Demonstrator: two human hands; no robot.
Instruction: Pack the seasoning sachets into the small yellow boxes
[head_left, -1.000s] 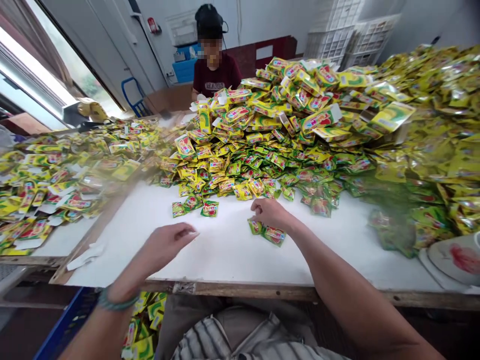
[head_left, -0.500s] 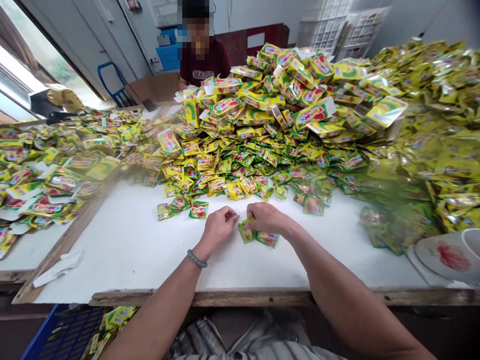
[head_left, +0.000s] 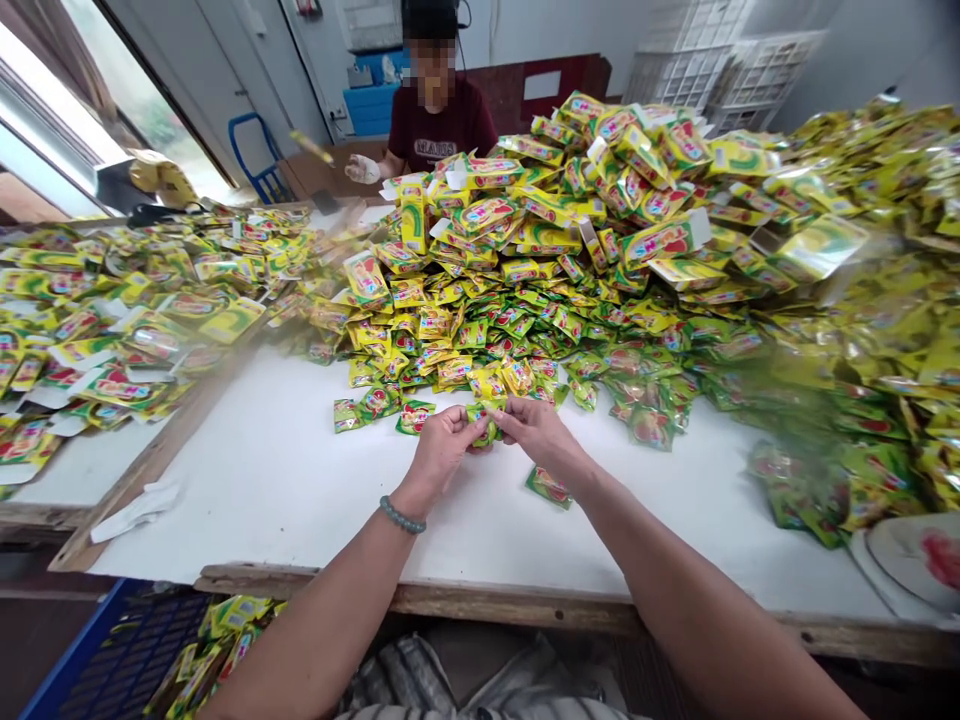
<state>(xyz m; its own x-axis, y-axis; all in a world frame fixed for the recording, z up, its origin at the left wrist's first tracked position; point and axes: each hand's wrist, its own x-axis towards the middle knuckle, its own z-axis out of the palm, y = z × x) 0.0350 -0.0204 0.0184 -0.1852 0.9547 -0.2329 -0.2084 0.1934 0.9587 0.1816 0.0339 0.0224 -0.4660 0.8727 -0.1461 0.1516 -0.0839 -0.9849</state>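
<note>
Between my two hands, a small green candy packet (head_left: pixel 482 425) is held up just above the white tabletop (head_left: pixel 315 510). My left hand (head_left: pixel 444 440) pinches its left side, and my right hand (head_left: pixel 534 430) pinches its right side. Another green packet (head_left: pixel 549 487) lies on the table beneath my right wrist. Just beyond my left hand, a green and red packet (head_left: pixel 414 416) rests flat, with more packets (head_left: pixel 375 402) to its left. A heap of yellow and green packets (head_left: pixel 510 325) rises right behind my hands.
Yellow cartons (head_left: pixel 660 240) top the heap. More cartons (head_left: pixel 120 385) cover the left table beyond a wooden strip (head_left: pixel 161 445). A floral cup (head_left: pixel 919 560) stands at right, a blue crate (head_left: pixel 82 650) below left. Across the table a person (head_left: pixel 442 125) has one hand raised near an airborne yellow carton (head_left: pixel 311 147).
My right hand has lifted one of two packets from the table, and my left hand now grips it too. The person opposite has raised a hand, and the view has shifted slightly.
</note>
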